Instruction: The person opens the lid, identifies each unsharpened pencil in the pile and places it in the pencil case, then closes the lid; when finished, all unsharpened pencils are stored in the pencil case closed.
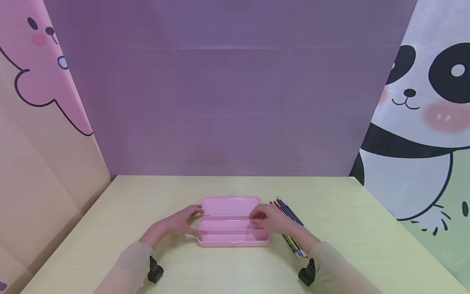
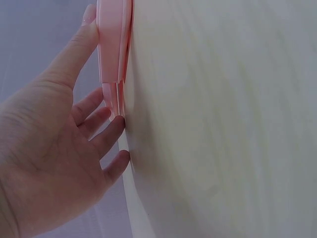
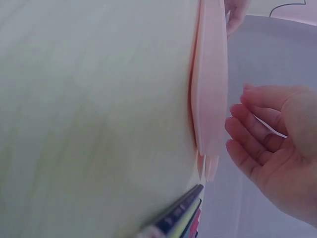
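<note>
A pink pencil case [image 1: 230, 206] lies opened flat on the table, lid tipped back, its tray showing a long compartment and a small divided corner. My left hand [image 1: 180, 221] is at the case's left end; in the left wrist view its thumb [image 2: 88, 37] touches the case wall and the other fingers spread along the lid's edge. Over the right part of the case hovers my right hand [image 1: 273, 219], fingers loosely bent. The right wrist view shows that hand [image 3: 285, 144] apart from the case [image 3: 213, 79], with nothing between its fingers.
Several pencils [image 1: 291, 243] lie in a loose bundle just right of the case, partly under my right forearm. The pale wooden table [image 1: 165, 188] ends at a purple backdrop [image 1: 227, 110], with printed cartoon panels on both sides.
</note>
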Motion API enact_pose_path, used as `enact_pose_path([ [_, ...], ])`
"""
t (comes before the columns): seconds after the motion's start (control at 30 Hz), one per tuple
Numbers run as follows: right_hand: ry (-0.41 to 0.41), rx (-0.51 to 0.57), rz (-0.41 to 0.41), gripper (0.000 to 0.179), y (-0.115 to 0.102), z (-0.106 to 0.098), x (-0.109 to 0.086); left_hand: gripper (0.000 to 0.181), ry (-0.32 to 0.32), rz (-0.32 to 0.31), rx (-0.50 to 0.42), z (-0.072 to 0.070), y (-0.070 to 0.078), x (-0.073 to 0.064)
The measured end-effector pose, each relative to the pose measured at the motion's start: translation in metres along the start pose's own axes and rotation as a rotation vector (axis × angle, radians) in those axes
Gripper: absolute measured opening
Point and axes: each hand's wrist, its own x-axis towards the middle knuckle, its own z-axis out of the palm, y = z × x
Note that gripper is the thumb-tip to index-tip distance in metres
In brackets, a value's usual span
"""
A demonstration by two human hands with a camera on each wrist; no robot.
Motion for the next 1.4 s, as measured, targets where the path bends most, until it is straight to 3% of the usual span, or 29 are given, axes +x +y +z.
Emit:
enact_pose_path([
  [0.3,0.059,-0.042,-0.009,0.013,0.009,-0.016,-0.015,0.071,0.000,-0.029,-0.006,0.000,0.002,-0.001],
  [0.77,0.101,-0.053,0.102,0.018,0.035,-0.039,-0.051,0.071,0.000,-0.021,0.013,0.000,0.003,-0.002],
  [1.03,0.150,-0.127,0.105,0.012,0.048,-0.051,-0.065,0.071,0.002,-0.012,0.021,-0.002,0.003,0.000],
  [1.4,0.143,-0.119,0.157,0.011,0.062,-0.058,-0.078,0.069,0.009,0.012,0.031,-0.004,0.005,0.001],
])
